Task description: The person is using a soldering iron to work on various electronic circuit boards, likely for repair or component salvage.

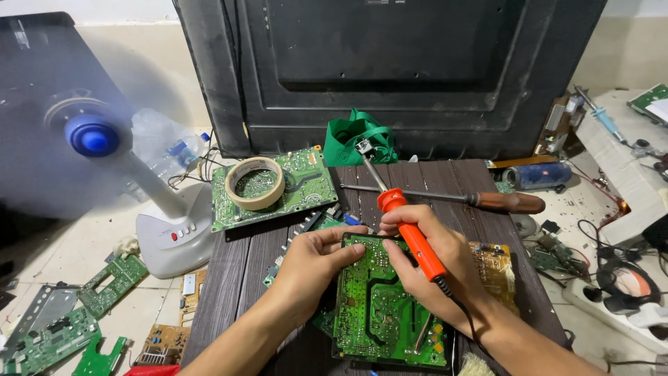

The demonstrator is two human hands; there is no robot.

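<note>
A green circuit board [379, 313] lies on a small dark wooden table [229, 278] in front of me. My right hand [438, 268] grips an orange soldering iron [410, 233] by its handle, with the metal tip pointing up and away towards the far edge. My left hand [309, 261] rests on the board's upper left corner, thumb on its top edge. The fingertips of both hands meet at the board's top edge.
A second green board [309, 177] with a roll of tape [255, 183] on it lies at the table's far left. A brown-handled screwdriver [487, 200] lies across the far right. A white fan [139, 174] spins at left. A black panel [390, 69] stands behind. Boards litter the floor.
</note>
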